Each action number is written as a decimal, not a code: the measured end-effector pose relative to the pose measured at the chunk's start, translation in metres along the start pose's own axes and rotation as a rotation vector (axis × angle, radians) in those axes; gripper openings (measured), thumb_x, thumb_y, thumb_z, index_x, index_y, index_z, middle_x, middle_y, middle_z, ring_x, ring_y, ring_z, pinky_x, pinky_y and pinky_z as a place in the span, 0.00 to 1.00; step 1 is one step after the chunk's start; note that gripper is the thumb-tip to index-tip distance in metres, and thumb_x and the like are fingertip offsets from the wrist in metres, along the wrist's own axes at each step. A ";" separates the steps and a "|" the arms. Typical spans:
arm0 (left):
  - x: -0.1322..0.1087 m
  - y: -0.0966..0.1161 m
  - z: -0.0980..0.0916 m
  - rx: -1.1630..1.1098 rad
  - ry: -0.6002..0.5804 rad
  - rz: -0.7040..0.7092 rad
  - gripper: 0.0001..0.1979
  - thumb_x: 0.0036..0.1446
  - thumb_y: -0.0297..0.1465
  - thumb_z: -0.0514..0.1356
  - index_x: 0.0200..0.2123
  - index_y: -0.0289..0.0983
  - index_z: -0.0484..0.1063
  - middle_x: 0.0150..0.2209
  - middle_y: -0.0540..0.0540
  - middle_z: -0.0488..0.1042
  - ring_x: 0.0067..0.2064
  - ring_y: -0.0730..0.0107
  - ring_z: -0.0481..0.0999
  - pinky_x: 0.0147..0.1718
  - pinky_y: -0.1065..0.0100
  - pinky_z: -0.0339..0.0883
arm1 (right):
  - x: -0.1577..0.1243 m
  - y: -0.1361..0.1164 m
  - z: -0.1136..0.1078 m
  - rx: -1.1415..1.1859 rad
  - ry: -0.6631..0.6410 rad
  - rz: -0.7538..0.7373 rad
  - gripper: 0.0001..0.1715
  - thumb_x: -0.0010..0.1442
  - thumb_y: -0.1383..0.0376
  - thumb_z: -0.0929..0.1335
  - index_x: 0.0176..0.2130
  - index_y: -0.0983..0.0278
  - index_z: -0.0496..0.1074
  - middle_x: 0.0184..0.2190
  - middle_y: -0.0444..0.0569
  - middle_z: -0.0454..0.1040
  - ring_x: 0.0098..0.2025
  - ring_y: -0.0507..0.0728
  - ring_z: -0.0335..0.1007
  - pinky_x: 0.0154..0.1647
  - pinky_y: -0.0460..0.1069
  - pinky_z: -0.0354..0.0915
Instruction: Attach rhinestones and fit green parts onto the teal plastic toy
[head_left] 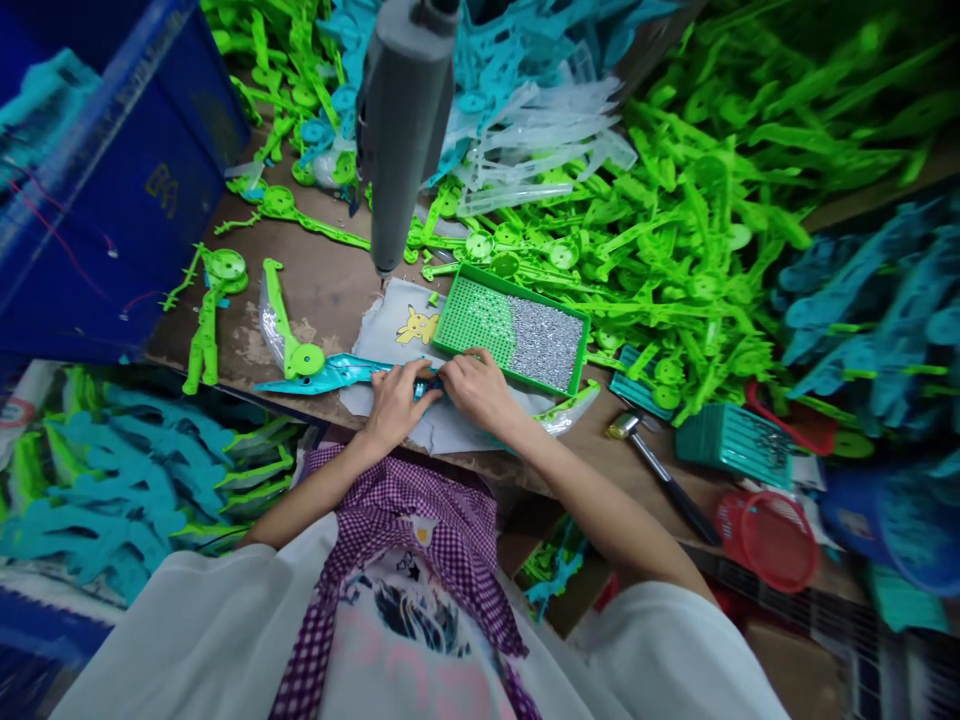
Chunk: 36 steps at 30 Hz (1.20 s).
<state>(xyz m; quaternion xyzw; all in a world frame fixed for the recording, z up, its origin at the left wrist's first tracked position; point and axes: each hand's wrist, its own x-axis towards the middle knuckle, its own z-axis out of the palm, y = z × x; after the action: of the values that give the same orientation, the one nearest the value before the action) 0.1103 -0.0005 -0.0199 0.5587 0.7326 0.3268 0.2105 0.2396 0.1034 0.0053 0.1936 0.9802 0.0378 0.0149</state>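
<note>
Head cam: L hand grips blue pc; R hand at it, can't tell grip

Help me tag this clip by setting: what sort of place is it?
It looks like a small factory or workshop assembly station: heaped green plastic parts, a green tray of small metal pieces and a hammer share the worktable.

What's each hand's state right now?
Left hand: closed on the blue plastic part.
Right hand: fingers bent at the same part; grip cannot be told.
</note>
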 end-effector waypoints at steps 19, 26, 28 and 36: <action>0.001 -0.003 -0.002 0.047 -0.017 0.079 0.08 0.61 0.33 0.62 0.44 0.42 0.74 0.45 0.48 0.79 0.44 0.61 0.74 0.45 0.59 0.56 | -0.003 0.000 -0.008 0.204 -0.088 0.111 0.15 0.64 0.68 0.58 0.38 0.66 0.72 0.33 0.52 0.77 0.36 0.57 0.69 0.54 0.59 0.45; 0.013 0.002 -0.010 0.192 -0.086 0.147 0.07 0.62 0.36 0.60 0.36 0.40 0.76 0.40 0.46 0.77 0.44 0.58 0.71 0.41 0.59 0.57 | -0.020 0.009 -0.009 0.571 -0.105 0.228 0.14 0.65 0.61 0.61 0.47 0.59 0.71 0.41 0.48 0.76 0.47 0.58 0.69 0.57 0.60 0.44; 0.019 0.005 -0.009 0.223 -0.110 0.123 0.07 0.61 0.35 0.61 0.32 0.39 0.74 0.36 0.46 0.76 0.43 0.58 0.71 0.40 0.59 0.57 | -0.023 0.005 -0.007 0.572 -0.079 0.275 0.13 0.64 0.62 0.62 0.46 0.59 0.71 0.41 0.48 0.75 0.48 0.59 0.69 0.57 0.60 0.44; 0.023 -0.004 -0.018 0.081 -0.207 0.182 0.04 0.62 0.29 0.59 0.37 0.39 0.75 0.40 0.46 0.77 0.45 0.60 0.73 0.45 0.59 0.63 | -0.008 -0.019 -0.016 0.629 -0.056 0.593 0.11 0.57 0.72 0.61 0.39 0.60 0.68 0.41 0.48 0.76 0.48 0.59 0.70 0.61 0.63 0.40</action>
<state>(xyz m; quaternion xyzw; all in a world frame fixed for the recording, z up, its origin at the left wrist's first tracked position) 0.0888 0.0164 -0.0089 0.6616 0.6658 0.2555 0.2317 0.2388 0.0820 0.0197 0.4631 0.8452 -0.2652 -0.0298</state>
